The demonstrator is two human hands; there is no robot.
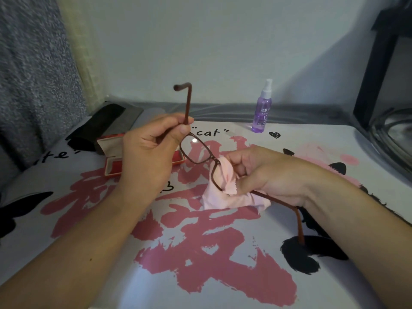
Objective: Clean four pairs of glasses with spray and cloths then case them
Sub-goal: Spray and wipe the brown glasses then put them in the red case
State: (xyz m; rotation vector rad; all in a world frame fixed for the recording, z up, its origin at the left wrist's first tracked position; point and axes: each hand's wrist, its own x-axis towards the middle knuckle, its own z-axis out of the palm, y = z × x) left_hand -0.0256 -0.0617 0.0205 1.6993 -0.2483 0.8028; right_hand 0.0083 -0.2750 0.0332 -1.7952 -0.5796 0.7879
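Note:
Brown-framed glasses (197, 152) are held above the table with both temples unfolded. My left hand (151, 152) pinches one temple near its hinge, so that the temple stands upright. My right hand (263, 172) holds a pale pink cloth (225, 188) folded around the other lens, fingers curled on it. The second temple runs under my right wrist toward the table. A purple spray bottle (262, 108) stands upright at the back. An open red glasses case (113, 161) lies behind my left hand.
A black glasses case (98, 126) lies at the back left beside a grey fabric surface. The table (200, 264) has a white cover with pink and black print. A dark stand and a glass object sit at the right edge.

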